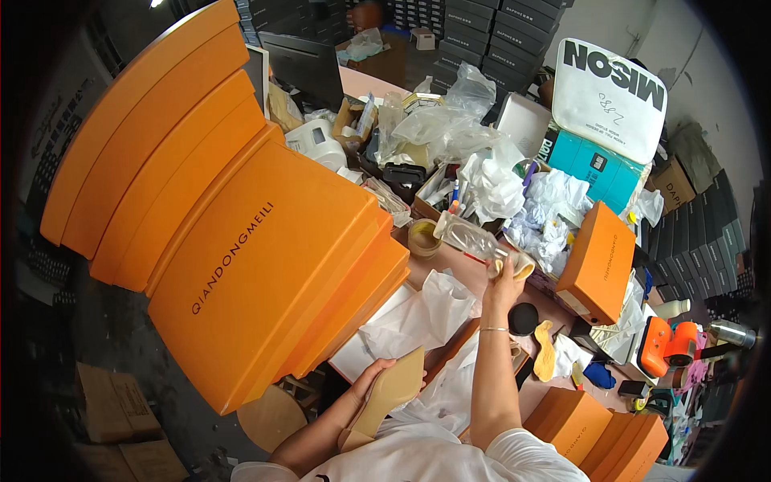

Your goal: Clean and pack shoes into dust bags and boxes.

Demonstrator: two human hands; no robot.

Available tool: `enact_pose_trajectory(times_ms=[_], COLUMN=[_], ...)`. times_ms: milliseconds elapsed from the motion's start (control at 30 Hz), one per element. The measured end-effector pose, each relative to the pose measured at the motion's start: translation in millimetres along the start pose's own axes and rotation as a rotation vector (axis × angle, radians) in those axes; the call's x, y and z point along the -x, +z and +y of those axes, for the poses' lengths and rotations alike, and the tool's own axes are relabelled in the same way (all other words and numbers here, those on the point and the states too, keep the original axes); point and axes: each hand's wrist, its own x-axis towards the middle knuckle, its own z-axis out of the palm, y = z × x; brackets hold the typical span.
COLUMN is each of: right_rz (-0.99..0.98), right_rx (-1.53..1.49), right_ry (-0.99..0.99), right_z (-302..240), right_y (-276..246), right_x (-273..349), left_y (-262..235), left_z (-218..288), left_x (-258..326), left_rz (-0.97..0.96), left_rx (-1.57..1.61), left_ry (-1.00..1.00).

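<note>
My left hand [371,384] grips a tan shoe [395,394], held with its smooth beige sole turned up, close to my body. Farther forward, my right arm reaches over the table, and my right hand [504,283] is closed around a crumpled pale-yellow cloth [522,267]. A clear plastic bottle [470,238] lies tilted right against that hand; whether the fingers also grip it I cannot tell. White tissue paper [430,315] spreads between my arms, over an open box.
Stacked orange shoe boxes [265,265] rise at left. A roll of tape [424,238], crumpled white paper [554,213] and plastic bags [442,124] crowd the table's back. At right stand an orange box [596,263], a yellow insole [544,352] and a black round lid-like thing [524,319].
</note>
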Motion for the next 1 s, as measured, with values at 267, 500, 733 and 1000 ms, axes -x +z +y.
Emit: enact_pose_trajectory(times_ms=[267,500,733,1000], right_rz=[-0.334,-0.85,-1.181,-0.865], right_rx=[0.825,1.316,1.323,1.227], right_ry=[-0.71,-0.763,-0.341,-0.487], right_z=[20.7,31.5,-103.0,-107.1], right_y=[44.7,80.6,0.8,-69.3], right_x=[6.0,17.9,171.3,201.8], left_y=[-9.5,-5.8,16.6,47.7], left_z=[3.1,7.3,5.8,-33.1], left_x=[21.2,15.0,7.7,-14.4], left_rz=[0.011,0.107,0.084,0.015], left_rx=[0.189,0.061,-0.075,-0.287], left_ry=[0.153,0.186,0.235,0.088])
